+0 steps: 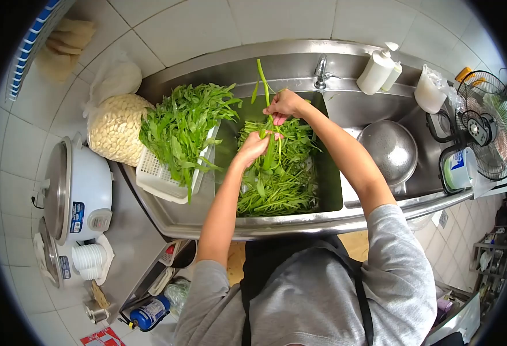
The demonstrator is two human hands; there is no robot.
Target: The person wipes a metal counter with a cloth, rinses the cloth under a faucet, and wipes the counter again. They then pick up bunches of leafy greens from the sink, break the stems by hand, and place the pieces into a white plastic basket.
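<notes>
Both hands are above the left basin of a steel sink (pixel 335 173), which holds a heap of leafy greens (pixel 279 193). My right hand (pixel 285 106) is closed round a green stem (pixel 262 75) whose upper end points toward the back wall. Just below and to the left, my left hand (pixel 256 147) is closed on the lower part of the same greens, with leaves hanging under it. The two hands are close together. More greens (pixel 187 127) are piled in a white plastic basket (pixel 164 180) left of the basin.
A faucet (pixel 321 72) and white bottles (pixel 375 72) stand at the sink's back. The right basin holds a metal bowl (pixel 388 151). Farther right is a fan (pixel 484 127). At left are a bag of pale pieces (pixel 116 128) and a rice cooker (pixel 89 190).
</notes>
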